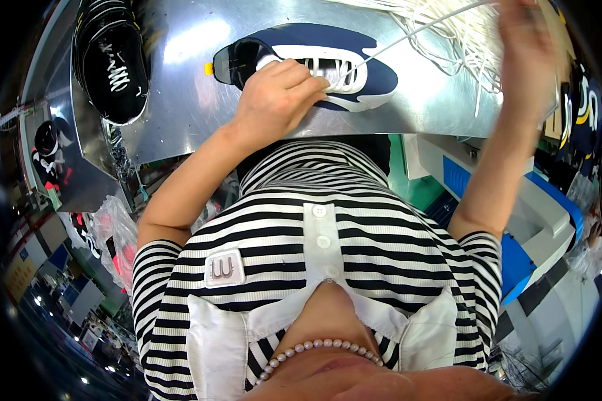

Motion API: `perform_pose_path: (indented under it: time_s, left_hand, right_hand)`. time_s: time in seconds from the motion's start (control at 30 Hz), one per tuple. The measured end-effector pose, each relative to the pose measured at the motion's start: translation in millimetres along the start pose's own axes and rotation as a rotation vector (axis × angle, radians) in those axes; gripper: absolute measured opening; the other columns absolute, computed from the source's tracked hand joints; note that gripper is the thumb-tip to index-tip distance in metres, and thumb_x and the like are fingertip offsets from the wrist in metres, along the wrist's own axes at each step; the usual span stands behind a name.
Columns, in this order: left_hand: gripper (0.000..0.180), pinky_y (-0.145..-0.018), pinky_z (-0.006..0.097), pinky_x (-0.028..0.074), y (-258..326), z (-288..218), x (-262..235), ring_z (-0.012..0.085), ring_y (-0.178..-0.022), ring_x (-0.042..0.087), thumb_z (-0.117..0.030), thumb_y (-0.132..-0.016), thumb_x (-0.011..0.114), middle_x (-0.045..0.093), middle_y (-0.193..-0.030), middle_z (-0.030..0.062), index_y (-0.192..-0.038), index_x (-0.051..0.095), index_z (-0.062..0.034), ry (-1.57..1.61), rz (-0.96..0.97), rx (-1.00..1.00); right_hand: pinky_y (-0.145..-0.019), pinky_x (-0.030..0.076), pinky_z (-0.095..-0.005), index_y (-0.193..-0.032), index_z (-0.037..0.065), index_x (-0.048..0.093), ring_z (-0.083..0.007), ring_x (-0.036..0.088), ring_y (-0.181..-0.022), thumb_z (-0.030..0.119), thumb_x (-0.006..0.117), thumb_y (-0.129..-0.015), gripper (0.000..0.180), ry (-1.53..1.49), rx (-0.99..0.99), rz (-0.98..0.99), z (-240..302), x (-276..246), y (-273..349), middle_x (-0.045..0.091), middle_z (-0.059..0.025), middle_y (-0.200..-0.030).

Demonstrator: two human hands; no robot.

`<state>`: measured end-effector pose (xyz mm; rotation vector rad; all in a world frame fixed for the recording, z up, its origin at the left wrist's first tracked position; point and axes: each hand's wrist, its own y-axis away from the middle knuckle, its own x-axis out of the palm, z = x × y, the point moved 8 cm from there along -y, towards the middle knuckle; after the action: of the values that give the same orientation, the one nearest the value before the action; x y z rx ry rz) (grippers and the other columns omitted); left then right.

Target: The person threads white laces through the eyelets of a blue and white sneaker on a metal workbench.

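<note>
A navy and white shoe upper (374, 77) lies on its side across the metal table, its toe to the right and a yellow tab at its heel. My left hand (277, 97) is closed over the shoe's opening, fingers curled at the tongue and lacing; what they pinch is hidden. A white shoelace (415, 32) runs taut from the eyelets up to the right. At its far end my right hand (527, 47) is raised, smeared by motion, with the lace leading into its fingers. White lacing crosses the front of the shoe.
A heap of loose white laces (465, 40) lies on the table (180, 123) at the far right. Several black shoe uppers (117, 73) are nested at the left. Below the table's right side stands a blue and grey machine (542, 200). More dark uppers (585, 110) sit beyond the right edge.
</note>
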<state>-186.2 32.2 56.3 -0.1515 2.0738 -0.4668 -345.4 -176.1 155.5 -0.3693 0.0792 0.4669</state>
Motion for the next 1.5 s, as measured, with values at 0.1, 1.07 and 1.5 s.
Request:
perform_pose_path:
  time_s: [0.1,1.07,1.5]
  left_hand:
    - [0.043,-0.067,0.037,0.051,6.2,17.5,-1.3,0.0292,-0.077,0.066,-0.018,-0.087,0.071,0.067,-0.082,0.0121,-0.125,0.058,-0.0048,0.066,0.036,-0.254]
    - [0.046,-0.077,0.032,0.047,3.9,51.2,1.4,0.0212,-0.079,0.064,-0.027,-0.075,0.083,0.073,-0.092,0.0057,-0.117,0.068,-0.0137,-0.105,-0.137,-0.62]
    - [0.041,-0.077,0.028,0.05,10.2,44.9,2.3,0.0131,-0.081,0.062,-0.01,-0.087,0.069,0.071,-0.097,0.0057,-0.127,0.063,-0.0088,0.109,-0.161,-0.574]
  right_hand:
    - [-0.071,0.046,-0.0184,-0.104,0.002,0.071,-0.0038,0.06,-0.082,0.012,0.068,-0.092,0.016,-0.183,0.182,0.454,-58.9,96.8,75.4,0.07,0.0009,-0.092]
    - [-0.065,0.051,-0.0307,-0.101,0.003,0.059,-0.0227,0.067,-0.07,0.013,0.061,-0.096,0.011,0.417,0.138,0.562,-84.0,122.6,92.4,0.069,-0.0099,-0.078]
    - [-0.061,0.054,-0.0397,-0.109,-0.003,0.051,-0.0326,0.07,-0.069,0.018,0.062,-0.088,0.032,0.799,-0.172,0.648,-80.2,166.4,85.7,0.07,-0.0158,-0.076]
